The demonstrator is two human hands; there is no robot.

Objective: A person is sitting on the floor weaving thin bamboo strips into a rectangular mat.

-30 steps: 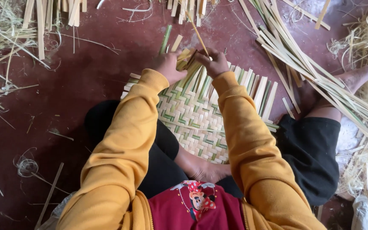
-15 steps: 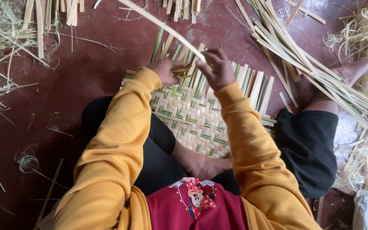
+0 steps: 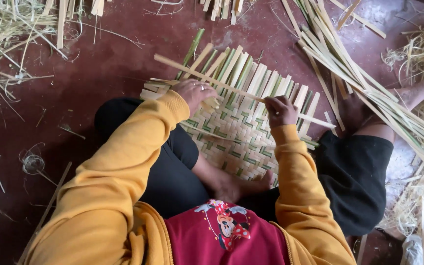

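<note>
Head view: both hands (image 3: 195,93) (image 3: 279,110) hold a bamboo strip (image 3: 236,89) across the woven mat (image 3: 231,132).

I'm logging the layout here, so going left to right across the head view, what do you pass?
Loose pile of straw shavings → curled shaving on the floor → left hand on the woven bamboo mat → right hand gripping a long bamboo strip → bundle of long bamboo strips.
</note>
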